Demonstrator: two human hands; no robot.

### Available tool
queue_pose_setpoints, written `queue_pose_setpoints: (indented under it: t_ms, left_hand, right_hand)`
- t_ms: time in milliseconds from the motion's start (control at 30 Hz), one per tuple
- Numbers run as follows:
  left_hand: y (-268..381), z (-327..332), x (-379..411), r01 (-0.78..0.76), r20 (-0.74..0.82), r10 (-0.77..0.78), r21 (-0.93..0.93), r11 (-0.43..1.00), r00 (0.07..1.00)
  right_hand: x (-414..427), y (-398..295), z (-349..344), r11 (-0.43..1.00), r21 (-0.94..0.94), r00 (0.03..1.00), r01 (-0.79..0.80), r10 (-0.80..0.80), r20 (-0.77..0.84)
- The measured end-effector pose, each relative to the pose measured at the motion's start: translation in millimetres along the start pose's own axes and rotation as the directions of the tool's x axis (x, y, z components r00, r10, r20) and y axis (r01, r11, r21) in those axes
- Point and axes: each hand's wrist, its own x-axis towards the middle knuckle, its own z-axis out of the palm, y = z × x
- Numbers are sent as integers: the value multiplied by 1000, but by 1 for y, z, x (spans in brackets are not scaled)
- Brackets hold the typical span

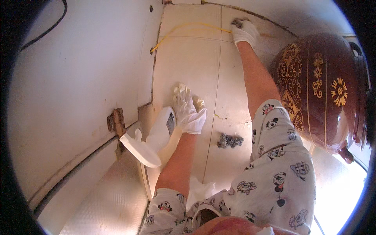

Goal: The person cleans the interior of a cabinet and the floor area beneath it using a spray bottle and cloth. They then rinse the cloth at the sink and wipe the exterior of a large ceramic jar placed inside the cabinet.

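My right hand [245, 31], in a white glove, is pressed to the tiled surface [188, 61] at the far end. Its fingers are closed on a dark scouring pad [237, 23]. A thin yellow cable [191, 24] reaches that hand from a hole in the left wall; whether they touch I cannot tell. My left hand [190, 111], also gloved, rests on the tiles with the thumb apart and nothing visible in it. Right beside it leans a white plastic object [152, 141] with a dark panel. Between my arms lies a dark grey clump [230, 140], like steel wool.
A glossy brown jar [320, 94] with gold patterns stands close to my right arm. On the left rises a white wall [88, 67] with a rusty metal bracket [117, 122] and a black cable [50, 30]. A whitish plastic sheet [201, 188] lies near my body.
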Motion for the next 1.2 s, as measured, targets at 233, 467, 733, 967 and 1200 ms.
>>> queue_pose_setpoints:
  t_ms: [233,467,733,967,1200]
  left_hand:
    - [-21,4,-11,86,111,-91,45,995,990]
    - [-12,-5,-3,79,138,-83,34,996,987]
    - [5,7,-35,242,179,-247,52,969,952]
    - [7,-4,-58,3,-161,-6,-21,1000,987]
    - [38,-4,-73,30,22,-26,-169,985,999]
  right_hand:
    - [-105,11,-6,806,498,947,320,-281,-155]
    - [-91,5,5,950,-98,953,296,-300,-32]
    - [-131,-24,33,510,300,444,806,-856,263]
    - [-231,137,-16,705,705,710,75,-534,459]
    - [-113,136,-31,829,33,827,559,-554,-98]
